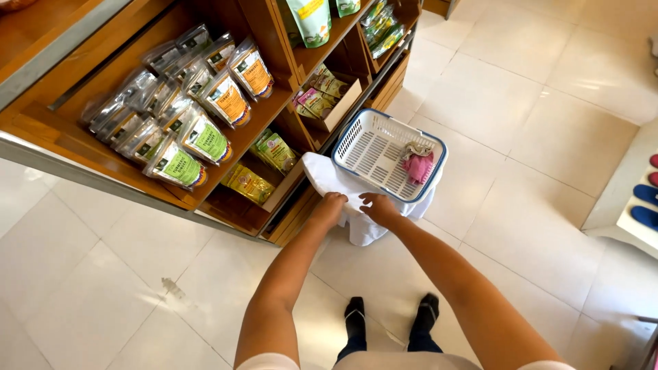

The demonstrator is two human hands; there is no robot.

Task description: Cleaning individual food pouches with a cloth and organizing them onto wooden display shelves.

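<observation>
clear spice pouches (205,140) fill a wooden shelf (267,113) above pale floor tiles (521,130); blue slippers (643,205) sit at right.

A basket (388,155) is set on a cloth-draped stand (356,219), just right of the shelf unit (205,199). A small bundle of cloth (418,164) is lain in the basket's right part. Both hands are placed at the stand's near edge, the left hand (330,207) just beside the right hand (378,206), on the cloth below the basket. Standing pouches (199,103) are ranged on the upper shelf at left; more packets (264,164) are kept in the compartments beneath. The person's feet (391,318) are planted on the floor (521,123) before the stand.
</observation>
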